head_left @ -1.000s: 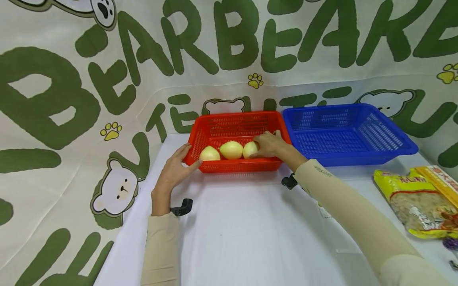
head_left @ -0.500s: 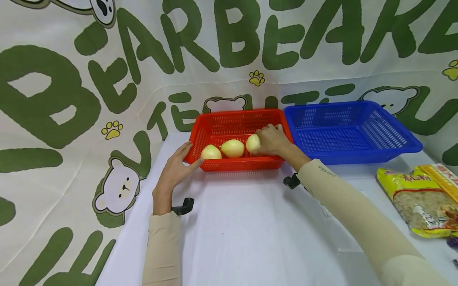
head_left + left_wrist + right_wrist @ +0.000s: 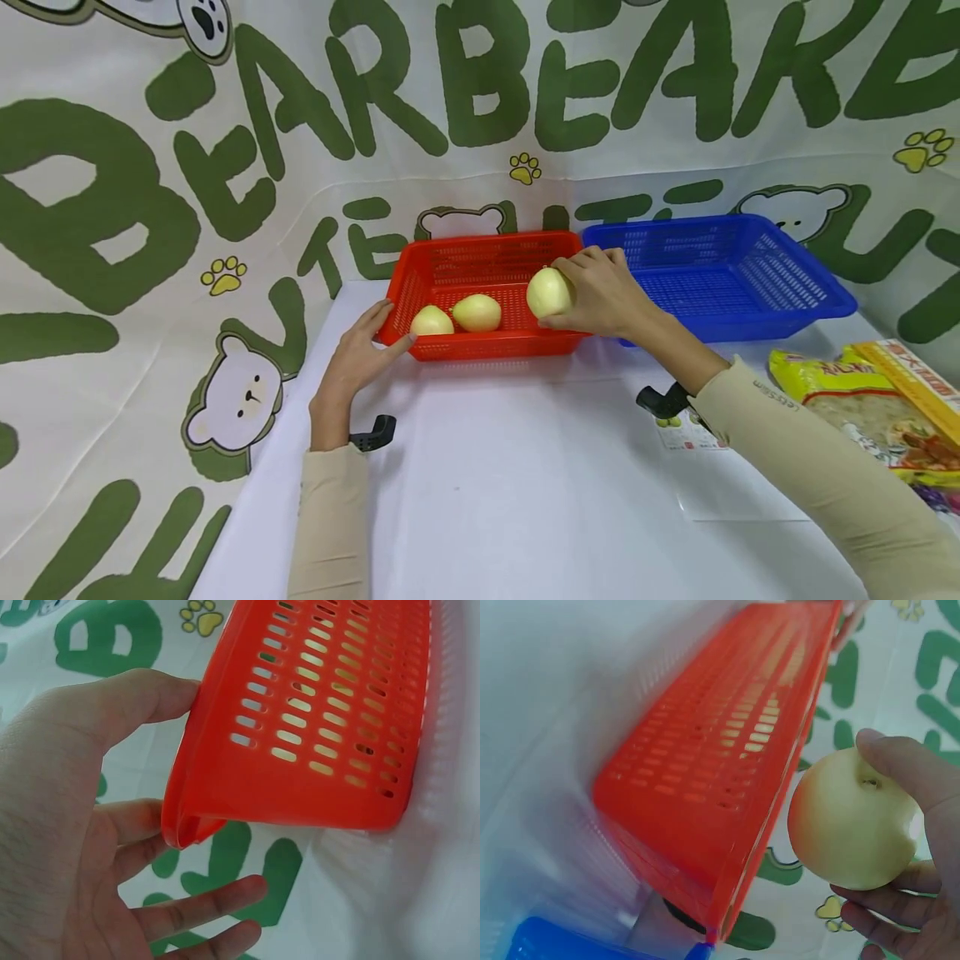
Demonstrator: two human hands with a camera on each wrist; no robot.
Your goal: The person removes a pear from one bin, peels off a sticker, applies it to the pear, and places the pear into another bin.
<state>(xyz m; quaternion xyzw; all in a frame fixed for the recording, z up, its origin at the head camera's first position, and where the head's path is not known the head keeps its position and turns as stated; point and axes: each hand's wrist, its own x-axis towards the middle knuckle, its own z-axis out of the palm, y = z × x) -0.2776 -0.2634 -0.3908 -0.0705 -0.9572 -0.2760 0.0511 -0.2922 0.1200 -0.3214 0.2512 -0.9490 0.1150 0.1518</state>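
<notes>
My right hand (image 3: pixel 600 292) holds a pale yellow-green pear (image 3: pixel 549 293) over the right front part of the red basket (image 3: pixel 495 345). In the right wrist view the thumb lies on top of the round pear (image 3: pixel 855 825) near its dimple, with fingers underneath. Two more pears stay in the basket: one in the middle (image 3: pixel 478 312) and one at the left (image 3: pixel 432 321), partly hidden by the front wall. My left hand (image 3: pixel 360 358) rests at the basket's left front corner. In the left wrist view its thumb touches the red rim (image 3: pixel 176 802) and the outer fingers extend loosely.
A blue basket (image 3: pixel 720 329) stands right beside the red one. At the right lie a yellow food packet (image 3: pixel 862 400), an orange-yellow box (image 3: pixel 911 379) and a printed card (image 3: pixel 690 433) on the white table (image 3: pixel 510 492). A printed cloth hangs behind the baskets.
My right hand has lifted the rightmost pear from the red basket's floor, up and toward me. The left hand stays at the corner, and the view has shifted slightly.
</notes>
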